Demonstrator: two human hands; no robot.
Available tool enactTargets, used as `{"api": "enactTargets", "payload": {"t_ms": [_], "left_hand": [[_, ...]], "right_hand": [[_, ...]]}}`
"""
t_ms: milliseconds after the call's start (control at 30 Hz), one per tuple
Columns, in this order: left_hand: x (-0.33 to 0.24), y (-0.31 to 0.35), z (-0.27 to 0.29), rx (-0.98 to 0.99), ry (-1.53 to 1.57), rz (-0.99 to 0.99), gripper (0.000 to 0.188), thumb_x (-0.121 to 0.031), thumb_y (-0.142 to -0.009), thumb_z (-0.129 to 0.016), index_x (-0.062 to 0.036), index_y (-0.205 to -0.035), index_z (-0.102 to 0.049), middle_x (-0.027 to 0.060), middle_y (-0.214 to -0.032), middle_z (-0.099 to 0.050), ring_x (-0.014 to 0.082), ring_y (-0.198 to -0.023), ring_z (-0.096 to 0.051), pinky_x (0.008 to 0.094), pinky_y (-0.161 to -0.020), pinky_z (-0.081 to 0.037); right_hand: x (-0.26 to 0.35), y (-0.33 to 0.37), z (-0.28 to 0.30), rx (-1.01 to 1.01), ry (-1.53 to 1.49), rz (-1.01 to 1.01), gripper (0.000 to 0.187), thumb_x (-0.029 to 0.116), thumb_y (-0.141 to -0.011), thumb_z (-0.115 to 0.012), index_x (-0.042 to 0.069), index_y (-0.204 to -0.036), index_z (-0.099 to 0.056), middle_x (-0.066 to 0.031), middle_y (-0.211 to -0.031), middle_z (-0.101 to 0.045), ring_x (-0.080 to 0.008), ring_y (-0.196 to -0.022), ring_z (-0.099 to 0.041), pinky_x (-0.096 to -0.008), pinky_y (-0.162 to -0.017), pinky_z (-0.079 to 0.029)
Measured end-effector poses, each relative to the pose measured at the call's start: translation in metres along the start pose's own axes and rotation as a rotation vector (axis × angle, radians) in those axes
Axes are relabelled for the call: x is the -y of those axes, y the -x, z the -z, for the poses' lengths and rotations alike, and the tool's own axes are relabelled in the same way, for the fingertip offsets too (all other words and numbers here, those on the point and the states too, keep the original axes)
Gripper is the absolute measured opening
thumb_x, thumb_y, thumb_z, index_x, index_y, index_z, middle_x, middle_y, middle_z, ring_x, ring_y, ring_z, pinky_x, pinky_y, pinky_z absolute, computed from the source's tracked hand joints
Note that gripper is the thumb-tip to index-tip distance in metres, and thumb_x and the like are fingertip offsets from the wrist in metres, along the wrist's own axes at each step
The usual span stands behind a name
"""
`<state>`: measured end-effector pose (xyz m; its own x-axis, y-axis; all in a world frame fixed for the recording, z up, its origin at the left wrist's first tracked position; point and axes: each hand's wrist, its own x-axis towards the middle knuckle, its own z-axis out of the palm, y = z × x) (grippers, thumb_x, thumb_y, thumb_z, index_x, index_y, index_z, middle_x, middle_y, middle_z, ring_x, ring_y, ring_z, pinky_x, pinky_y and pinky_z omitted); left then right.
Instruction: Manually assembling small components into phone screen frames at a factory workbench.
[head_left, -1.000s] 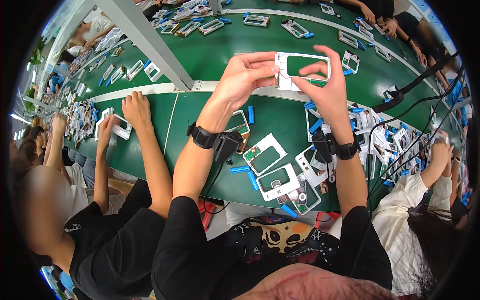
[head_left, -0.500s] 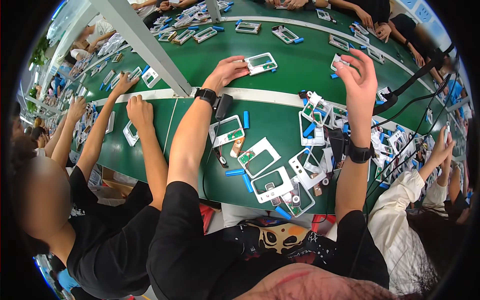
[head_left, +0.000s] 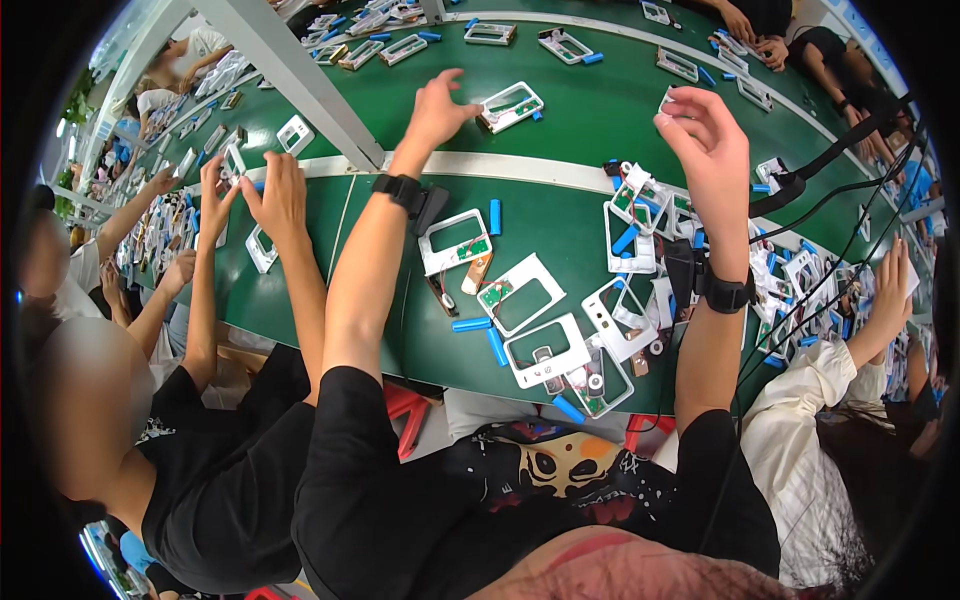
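My left hand (head_left: 437, 110) is over the far green strip, fingers apart and empty. Just right of its fingertips lies a white rectangular plastic housing (head_left: 513, 104) with a green circuit board and a blue cylindrical battery. My right hand (head_left: 704, 132) is curled, thumb and fingers drawn together at the edge of another white housing (head_left: 665, 98), mostly hidden behind the hand. Nearer me lie several open white housings (head_left: 545, 352) with boards, thin wires and small round parts. Loose blue cylindrical batteries (head_left: 472, 325) lie among them.
A grey metal post (head_left: 300, 85) rises left of my left hand. A pale rail (head_left: 500, 173) divides the green surfaces. Dark cables (head_left: 830, 178) hang at right, beside a heap of housings (head_left: 800, 290). A co-worker's hands (head_left: 245, 190) hold a white part at left.
My left hand has let go of the white housing and drawn away to its left. The fingers of my right hand have closed together around the other housing. The view has tilted slightly.
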<state>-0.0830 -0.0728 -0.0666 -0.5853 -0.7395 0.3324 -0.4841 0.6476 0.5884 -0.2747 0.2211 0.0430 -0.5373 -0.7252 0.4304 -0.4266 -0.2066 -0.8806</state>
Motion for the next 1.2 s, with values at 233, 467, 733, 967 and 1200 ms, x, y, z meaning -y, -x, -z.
{"api": "enactTargets", "payload": {"t_ms": [233, 467, 733, 967, 1200], "left_hand": [[-0.093, 0.071, 0.065, 0.999, -0.367, 0.013, 0.052, -0.016, -0.061, -0.083, -0.0052, -0.108, -0.064, 0.0107, -0.099, -0.068, 0.0263, -0.088, -0.065, 0.0365, -0.074, -0.052], [-0.067, 0.078, 0.030, 0.997, -0.372, 0.096, 0.035, -0.010, -0.065, -0.080, -0.0034, -0.097, -0.068, 0.0085, -0.088, -0.069, 0.0225, -0.081, -0.065, 0.0347, -0.069, -0.051], [-0.128, 0.079, 0.065, 0.586, 0.243, -0.026, 0.019, -0.006, -0.077, -0.071, -0.0002, -0.095, -0.069, 0.0066, -0.084, -0.066, 0.0119, -0.077, -0.062, 0.0284, -0.068, -0.049], [-0.168, 0.094, 0.070, 0.165, 0.570, -0.096, 0.028, -0.005, -0.082, -0.068, 0.0015, -0.109, -0.063, 0.0069, -0.089, -0.066, 0.0119, -0.076, -0.062, 0.0265, -0.069, -0.050], [-0.177, 0.102, 0.028, 0.266, 1.435, 0.092, 0.046, -0.005, -0.083, -0.069, 0.0036, -0.125, -0.051, 0.0085, -0.090, -0.067, 0.0131, -0.073, -0.064, 0.0252, -0.065, -0.051]], "right_hand": [[0.003, 0.005, -0.010, 0.125, 0.024, 0.003, 0.023, 0.003, -0.086, -0.063, -0.003, -0.108, -0.058, -0.0065, -0.094, -0.063, -0.0101, -0.086, -0.061, -0.0206, -0.077, -0.047], [0.003, 0.007, -0.005, 0.054, -0.034, 0.083, 0.022, 0.004, -0.085, -0.065, -0.003, -0.106, -0.059, -0.0063, -0.089, -0.063, -0.0106, -0.081, -0.062, -0.0214, -0.075, -0.049], [-0.005, 0.019, -0.041, 0.268, 0.151, 0.120, 0.025, 0.006, -0.086, -0.065, -0.002, -0.109, -0.058, -0.0077, -0.093, -0.064, -0.0123, -0.084, -0.063, -0.0217, -0.078, -0.048], [0.009, 0.033, -0.055, 0.483, -0.180, -0.110, 0.018, 0.006, -0.087, -0.063, 0.001, -0.099, -0.050, -0.0136, -0.095, -0.064, -0.0153, -0.073, -0.064, -0.0223, -0.059, -0.050], [0.012, 0.024, -0.050, 0.111, -0.435, -0.049, 0.022, 0.003, -0.091, -0.056, 0.006, -0.087, -0.036, -0.0224, -0.103, -0.065, -0.0156, -0.066, -0.065, -0.0211, -0.045, -0.046]]}}
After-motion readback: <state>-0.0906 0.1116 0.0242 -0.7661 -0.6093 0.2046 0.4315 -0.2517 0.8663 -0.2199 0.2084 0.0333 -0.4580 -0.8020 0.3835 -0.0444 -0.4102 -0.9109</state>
